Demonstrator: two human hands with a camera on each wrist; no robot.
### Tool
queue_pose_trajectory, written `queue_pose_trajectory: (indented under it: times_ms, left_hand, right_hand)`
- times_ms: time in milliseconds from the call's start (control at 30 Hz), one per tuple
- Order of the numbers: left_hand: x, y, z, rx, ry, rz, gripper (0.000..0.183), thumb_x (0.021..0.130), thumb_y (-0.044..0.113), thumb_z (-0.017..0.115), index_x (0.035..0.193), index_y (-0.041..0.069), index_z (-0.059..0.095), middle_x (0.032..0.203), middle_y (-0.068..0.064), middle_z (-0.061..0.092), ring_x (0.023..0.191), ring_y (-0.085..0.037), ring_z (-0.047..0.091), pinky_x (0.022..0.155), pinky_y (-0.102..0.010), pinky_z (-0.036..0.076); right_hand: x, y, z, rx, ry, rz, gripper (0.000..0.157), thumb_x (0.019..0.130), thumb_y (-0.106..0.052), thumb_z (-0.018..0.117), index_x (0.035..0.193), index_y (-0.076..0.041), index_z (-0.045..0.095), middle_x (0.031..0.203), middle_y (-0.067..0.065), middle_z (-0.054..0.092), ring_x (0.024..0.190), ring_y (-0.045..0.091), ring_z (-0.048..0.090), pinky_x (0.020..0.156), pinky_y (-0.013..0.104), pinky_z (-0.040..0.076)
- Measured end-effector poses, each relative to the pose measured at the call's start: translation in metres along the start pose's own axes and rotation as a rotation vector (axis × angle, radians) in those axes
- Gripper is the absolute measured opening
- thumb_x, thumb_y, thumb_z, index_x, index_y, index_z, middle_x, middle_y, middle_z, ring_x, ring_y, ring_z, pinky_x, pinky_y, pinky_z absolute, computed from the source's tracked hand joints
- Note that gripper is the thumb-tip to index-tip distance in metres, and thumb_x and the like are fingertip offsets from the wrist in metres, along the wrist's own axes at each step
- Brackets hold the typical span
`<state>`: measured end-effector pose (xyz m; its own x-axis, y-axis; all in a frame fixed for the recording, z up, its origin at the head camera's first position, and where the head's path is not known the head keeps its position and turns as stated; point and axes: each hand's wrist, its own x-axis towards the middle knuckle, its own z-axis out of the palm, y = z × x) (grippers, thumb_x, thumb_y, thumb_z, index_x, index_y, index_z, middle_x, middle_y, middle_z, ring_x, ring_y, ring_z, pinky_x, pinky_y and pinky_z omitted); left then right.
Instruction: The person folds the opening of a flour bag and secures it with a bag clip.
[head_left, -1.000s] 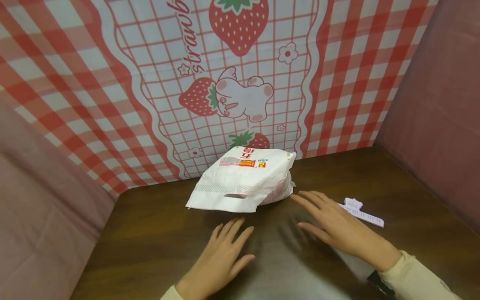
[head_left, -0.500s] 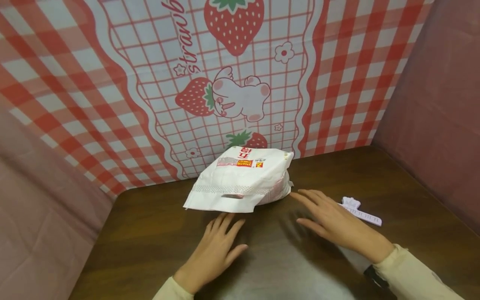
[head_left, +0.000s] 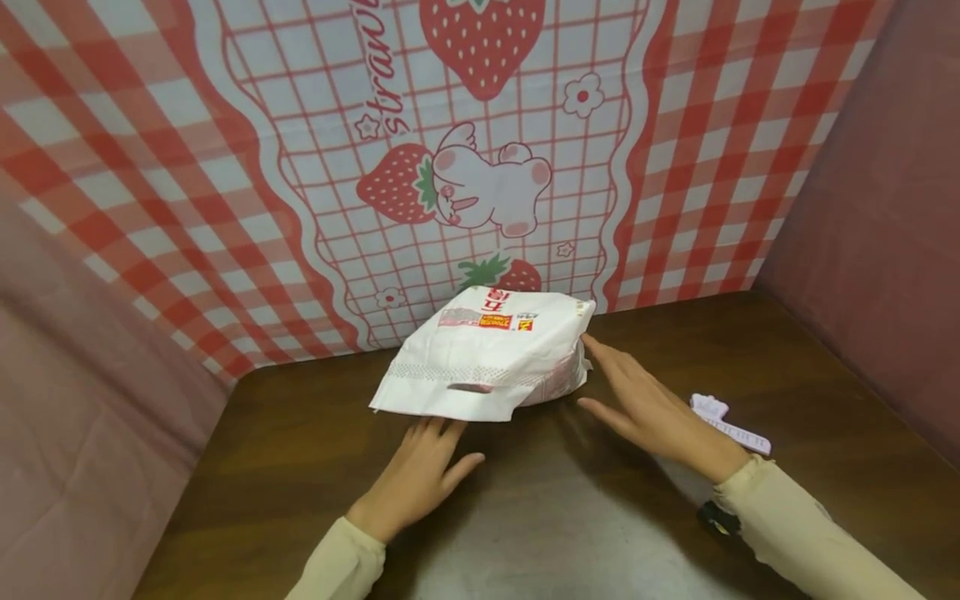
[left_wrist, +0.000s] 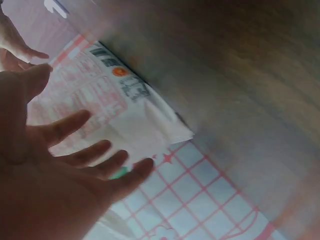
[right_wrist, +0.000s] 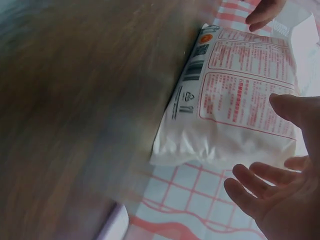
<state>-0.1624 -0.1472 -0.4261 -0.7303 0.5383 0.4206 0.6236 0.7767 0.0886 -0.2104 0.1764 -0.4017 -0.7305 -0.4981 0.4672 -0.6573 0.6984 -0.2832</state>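
A white plastic package (head_left: 465, 354) with red and yellow print and a slotted handle flap stands on the dark wooden table, leaning back towards the cloth. Its printed side with red text and a barcode shows in the right wrist view, where the package (right_wrist: 240, 90) looks plump. My left hand (head_left: 411, 483) is stretched out, its fingertips partly hidden under the flap's front edge. On the other side, my right hand (head_left: 648, 408) reaches with straight fingers, the index fingertip right at the package's right edge. Neither hand's fingers curl round anything.
A pale purple clip with a ruler-like edge (head_left: 742, 437) lies on the table (head_left: 285, 467) to the right of my right hand. Behind the package hangs a red-checked strawberry cloth (head_left: 315, 167). Pink curtains (head_left: 847, 200) stand at both sides.
Both hands have moved closer to the package: the left forward until its fingertips pass under the flap, the right forward and up to its right edge. The package has stayed in place.
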Motion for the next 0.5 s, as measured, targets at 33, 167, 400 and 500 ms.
queue_pose_trajectory:
  times_ms: [33, 167, 400, 500]
  left_hand:
    - [0.002, -0.002, 0.0, -0.014, 0.007, -0.005, 0.066, 0.086, 0.041, 0.055, 0.14, 0.016, 0.027, 0.139, -0.007, 0.033, 0.123, -0.023, 0.038, 0.096, -0.042, 0.035]
    - [0.008, -0.013, 0.001, -0.09, 0.036, -0.038, 0.054, 0.088, 0.037, 0.054, 0.133, 0.014, 0.038, 0.127, -0.004, 0.048, 0.109, -0.017, 0.051, 0.087, -0.033, 0.044]
    - [0.021, -0.027, 0.011, -0.257, 0.054, -0.062, 0.062, 0.085, 0.031, 0.06, 0.138, 0.026, 0.028, 0.142, 0.005, 0.027, 0.129, -0.01, 0.027, 0.102, -0.032, 0.029]
    - [0.028, -0.03, 0.015, -0.292, 0.092, -0.015, 0.067, 0.081, 0.027, 0.066, 0.138, 0.025, 0.029, 0.143, 0.002, 0.025, 0.131, -0.011, 0.022, 0.105, -0.03, 0.024]
  right_hand:
    - [0.002, 0.001, 0.002, 0.016, -0.001, 0.009, 0.082, 0.082, -0.039, 0.062, 0.144, -0.016, 0.013, 0.143, 0.002, 0.028, 0.126, 0.019, 0.032, 0.098, 0.041, 0.033]
    - [0.01, 0.005, 0.011, 0.067, -0.015, 0.045, 0.086, 0.082, -0.041, 0.062, 0.144, -0.015, 0.008, 0.146, 0.008, 0.023, 0.13, 0.023, 0.027, 0.1, 0.044, 0.029]
    - [0.019, 0.016, 0.021, 0.141, -0.034, 0.054, 0.092, 0.078, -0.04, 0.066, 0.144, -0.01, 0.009, 0.144, 0.016, 0.022, 0.13, 0.031, 0.025, 0.101, 0.049, 0.027]
    - [0.023, 0.02, 0.023, 0.19, -0.04, 0.068, 0.097, 0.074, -0.042, 0.069, 0.144, -0.014, 0.008, 0.145, 0.014, 0.023, 0.13, 0.03, 0.026, 0.1, 0.05, 0.027]
